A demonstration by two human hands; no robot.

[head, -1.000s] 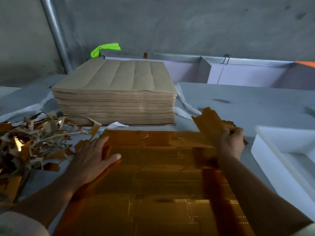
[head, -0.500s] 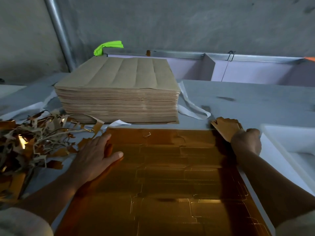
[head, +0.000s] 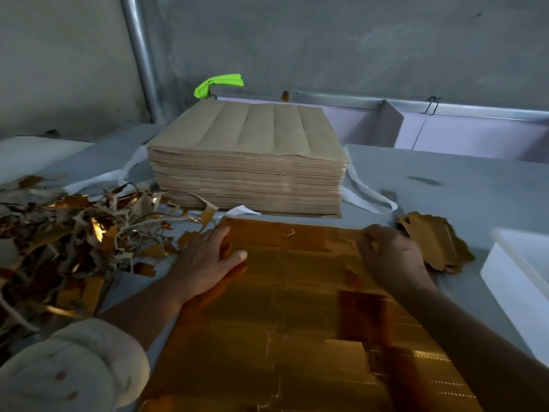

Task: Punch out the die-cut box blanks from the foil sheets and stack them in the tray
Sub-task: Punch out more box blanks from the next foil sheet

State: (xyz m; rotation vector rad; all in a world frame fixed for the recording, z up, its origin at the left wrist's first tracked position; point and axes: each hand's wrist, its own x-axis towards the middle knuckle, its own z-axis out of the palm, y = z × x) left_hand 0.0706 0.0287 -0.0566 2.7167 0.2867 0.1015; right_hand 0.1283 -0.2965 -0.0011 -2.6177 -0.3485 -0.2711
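1. The foil sheet (head: 297,307) lies flat on the grey table (head: 460,173) directly in front of the person, gold side up. Die-cut lines and small tears show across it, and most of the blanks appear to sit in place.
2. The left hand (head: 205,263) rests flat on the sheet's far left part with fingers straight and thumb spread. It grasps nothing and looks to be pinning the sheet down.
3. The right hand (head: 392,260) sits on the sheet's far right corner with knuckles up and fingers bent down toward the edge. Whether it pinches a piece or only presses cannot be told.
4. Just beside that hand, a small pile of gold pieces (head: 439,242) lies on the table, between the sheet and the white tray (head: 505,292). Nothing gold shows in the visible part of the tray.
5. To the left lies a heap of foil scrap (head: 74,239). Beyond the sheet stands a tall stack of brown sheets (head: 246,171).
6. The step in hand is judged to be the punching-out, starting at the far right corner.
7. The next move likely calls for the left hand's steady hold while the right tears a blank free along its cuts without creasing it.
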